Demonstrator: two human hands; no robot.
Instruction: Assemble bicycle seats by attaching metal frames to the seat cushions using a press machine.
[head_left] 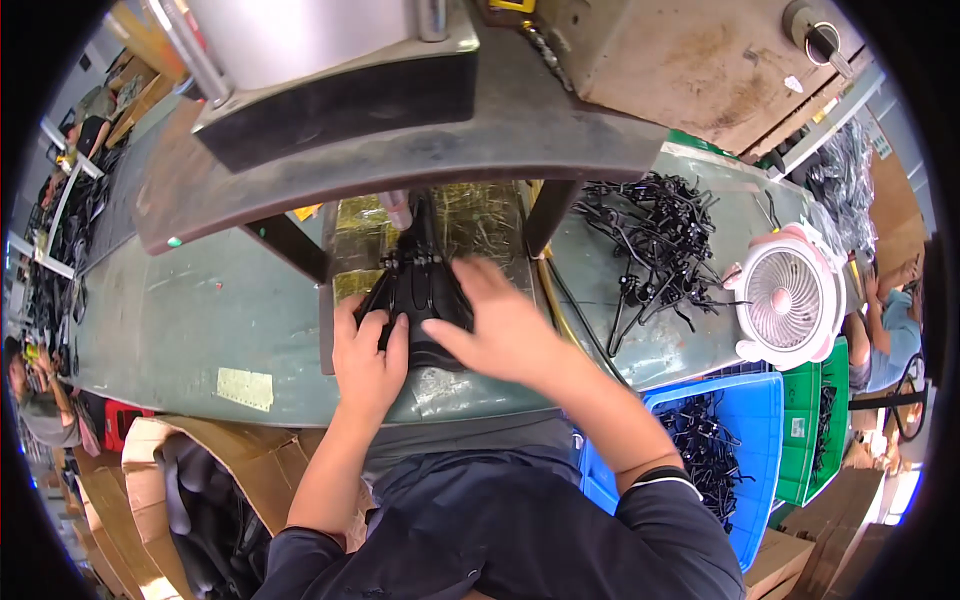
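Observation:
A black bicycle saddle [408, 300] lies underside up on the bench below a metal press frame, its narrow nose pointing away from me. Dark wire rails run along its middle. My left hand [368, 352] grips its near left side, with the fingers curled at the edge and the thumb on the underside. Over the right edge, my right hand [497, 325] has its thumb and fingers apart. The thumb reaches onto the saddle and the fingertips are slightly blurred. A pale rod tip [396, 208] of the press hangs close to the nose.
The press plate [400, 165] overhangs the work. Right of it are a pile of black bent wire parts [660, 235] and a pink-white fan [785, 295]. Blue [760, 430] and green [797, 440] crates hold more parts. A cardboard box [150, 470] with black saddles stands lower left.

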